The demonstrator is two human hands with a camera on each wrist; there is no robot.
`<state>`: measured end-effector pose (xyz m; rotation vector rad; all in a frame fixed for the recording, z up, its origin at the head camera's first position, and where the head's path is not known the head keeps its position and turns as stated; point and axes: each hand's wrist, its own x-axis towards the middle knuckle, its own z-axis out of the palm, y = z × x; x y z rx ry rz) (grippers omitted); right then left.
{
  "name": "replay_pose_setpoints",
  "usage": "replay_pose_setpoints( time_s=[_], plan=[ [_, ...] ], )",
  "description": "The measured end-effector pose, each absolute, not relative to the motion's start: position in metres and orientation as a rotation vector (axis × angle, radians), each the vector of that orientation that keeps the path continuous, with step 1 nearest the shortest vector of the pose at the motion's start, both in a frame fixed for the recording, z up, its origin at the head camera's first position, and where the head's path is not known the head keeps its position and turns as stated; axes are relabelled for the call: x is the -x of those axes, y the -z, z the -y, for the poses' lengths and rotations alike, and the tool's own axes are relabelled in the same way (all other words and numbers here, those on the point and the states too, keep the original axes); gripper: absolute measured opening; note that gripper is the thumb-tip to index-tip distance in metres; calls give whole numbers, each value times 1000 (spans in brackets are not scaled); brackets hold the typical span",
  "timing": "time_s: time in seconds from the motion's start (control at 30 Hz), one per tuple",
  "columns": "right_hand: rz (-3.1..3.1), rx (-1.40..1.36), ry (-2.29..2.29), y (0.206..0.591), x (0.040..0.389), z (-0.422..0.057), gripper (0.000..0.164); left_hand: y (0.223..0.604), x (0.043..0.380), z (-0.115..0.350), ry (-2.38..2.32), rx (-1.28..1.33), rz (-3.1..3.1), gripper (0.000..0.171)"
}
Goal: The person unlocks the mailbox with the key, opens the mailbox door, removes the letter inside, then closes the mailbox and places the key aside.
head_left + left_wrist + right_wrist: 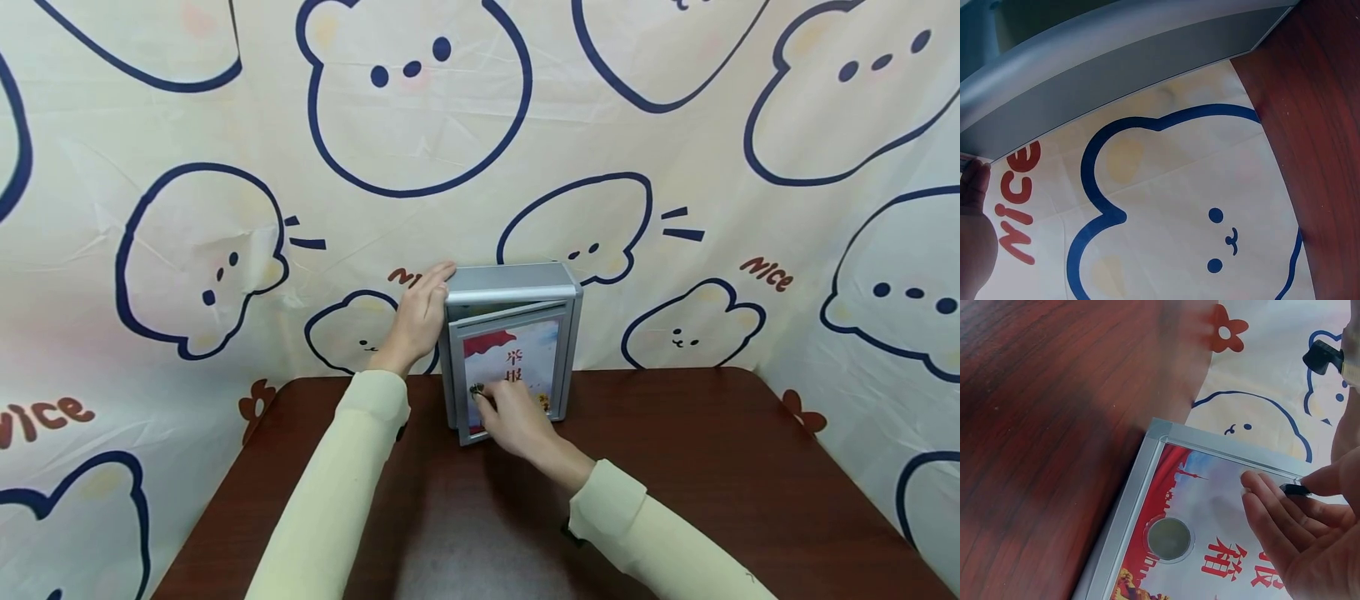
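Two hands on the box (510,350) at the desk's (712,467) back edge — my left hand (420,317) steadies its top with straight fingers, my right hand (513,421) pinches the key (1294,489) at the door; next, I'd judge, a careful turn.

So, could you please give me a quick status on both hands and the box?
Left hand flat on metal box top corner. Right hand pinching key at door. Door slightly ajar. Nothing in the way.

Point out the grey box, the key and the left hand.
grey box (512,283), head view, top panel.
key (1293,489), right wrist view, dark head pinched by fingertips.
left hand (417,317), head view, back of hand.
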<state>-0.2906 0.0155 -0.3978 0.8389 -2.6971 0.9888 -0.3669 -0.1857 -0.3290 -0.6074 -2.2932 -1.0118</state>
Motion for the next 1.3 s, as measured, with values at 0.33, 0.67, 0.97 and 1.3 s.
replay_pose_setpoints(
  time_s=[0.33, 0.67, 0.97, 1.3],
  plan=[
    [2693, -893, -998, 395, 283, -24, 32, 330, 367, 186, 1006, 576, 2300, 53],
    [2694, -933, -963, 394, 278, -33, 37, 329, 366, 186, 1014, 581, 2299, 53],
    [2691, -944, -1000, 396, 271, -44, 29, 329, 366, 185, 1008, 563, 2311, 54],
    [2649, -1053, -1132, 396, 267, -60, 21, 329, 367, 184, 1010, 578, 2300, 53]
  ],
)
